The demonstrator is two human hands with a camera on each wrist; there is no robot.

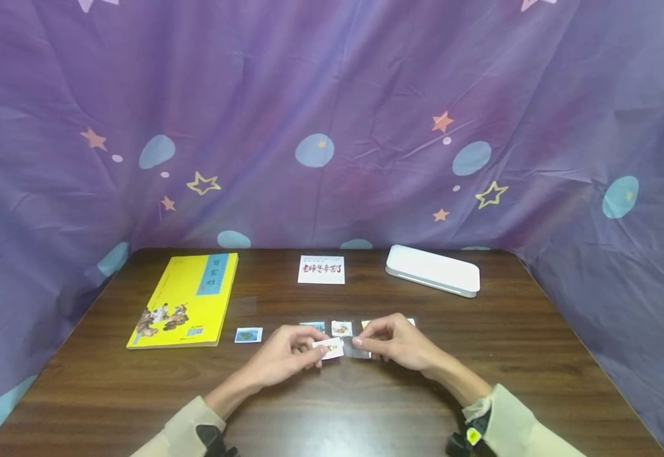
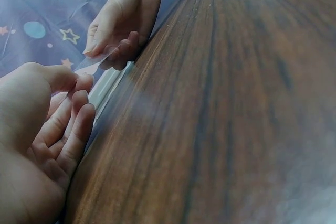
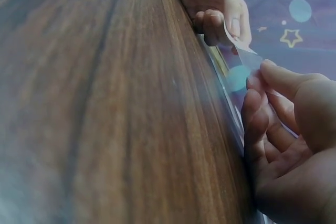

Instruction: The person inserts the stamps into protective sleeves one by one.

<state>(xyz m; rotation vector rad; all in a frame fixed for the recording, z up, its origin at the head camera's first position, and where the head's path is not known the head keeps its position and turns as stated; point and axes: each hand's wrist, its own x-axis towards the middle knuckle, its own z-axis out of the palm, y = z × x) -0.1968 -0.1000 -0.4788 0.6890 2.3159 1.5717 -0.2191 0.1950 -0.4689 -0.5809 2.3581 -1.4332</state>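
Note:
Over the middle of the table, my left hand [image 1: 286,357] pinches a small white picture card [image 1: 333,348] between thumb and fingers. My right hand [image 1: 403,344] pinches a small clear plastic sleeve [image 1: 357,348] by its right side. The card's right end meets the sleeve's left edge; whether it lies inside cannot be told. In the right wrist view, the clear film [image 3: 250,62] spans the gap between both hands. Just beyond the hands lie small picture cards, one with a brown figure [image 1: 341,328] and a bluish one [image 1: 316,326] partly hidden by the left hand.
A blue-green picture card [image 1: 249,335] lies left of the hands, near a yellow book [image 1: 186,301]. Farther back are a white card with dark red writing [image 1: 321,270] and a flat white case [image 1: 433,271]. A purple patterned curtain [image 1: 332,114] encloses the brown table [image 1: 332,419].

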